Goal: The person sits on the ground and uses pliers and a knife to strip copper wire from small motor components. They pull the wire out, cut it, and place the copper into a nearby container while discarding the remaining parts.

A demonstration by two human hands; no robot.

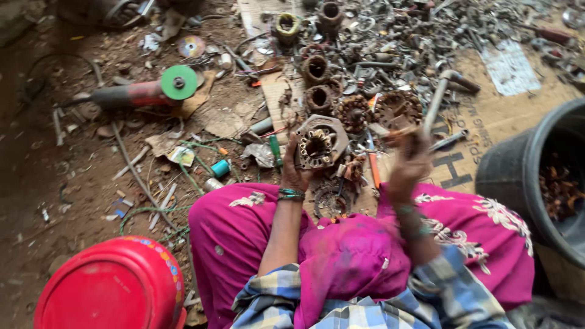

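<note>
Left hand (294,173) gripping stator (320,142), bore upward.

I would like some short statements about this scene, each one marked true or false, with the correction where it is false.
1. The left hand holds a motor stator with copper windings. True.
2. The right hand is empty. False: it grips a metal hammer, blurred as if in motion.
3. The angle grinder on the ground has a green disc. True.
4. The red plastic container stands at the far side of the cardboard. False: it is near the person, at the lower left.
5. The black tub on the right is empty. False: it holds brownish scrap pieces.
</note>
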